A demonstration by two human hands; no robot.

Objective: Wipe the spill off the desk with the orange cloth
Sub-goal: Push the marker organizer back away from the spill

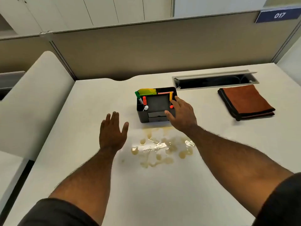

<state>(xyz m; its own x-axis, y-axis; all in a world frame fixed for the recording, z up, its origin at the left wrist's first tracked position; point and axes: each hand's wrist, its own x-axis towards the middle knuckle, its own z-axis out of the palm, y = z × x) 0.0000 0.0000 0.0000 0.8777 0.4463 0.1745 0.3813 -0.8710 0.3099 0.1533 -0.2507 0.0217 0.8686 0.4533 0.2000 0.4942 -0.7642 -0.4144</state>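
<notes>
— Now, where is the spill (pixel 160 149) found?

— It is spread as yellowish puddles and drops over the middle of the desk (pixel 203 185), just in front of the black organizer (pixel 156 105), whose near side seems to be reached by the wet patch.

— And the orange cloth (pixel 246 101)?

— It is laid folded, flat, toward the far right corner of the tabletop, just in front of the open cable tray (pixel 215 79) at the far edge. It is touched by neither hand.

— How are the hands held?

— The right hand (pixel 182 115) is spread wide against the organizer's right end, thumb on its front face, fingers at its rim; nothing is gripped. The left hand (pixel 112 132) is held open and empty, fingers together, just left of the spill and near the organizer's left end.

— What is kept in the organizer?

— Markers (pixel 141 100) and coloured notes (pixel 146 91).
</notes>
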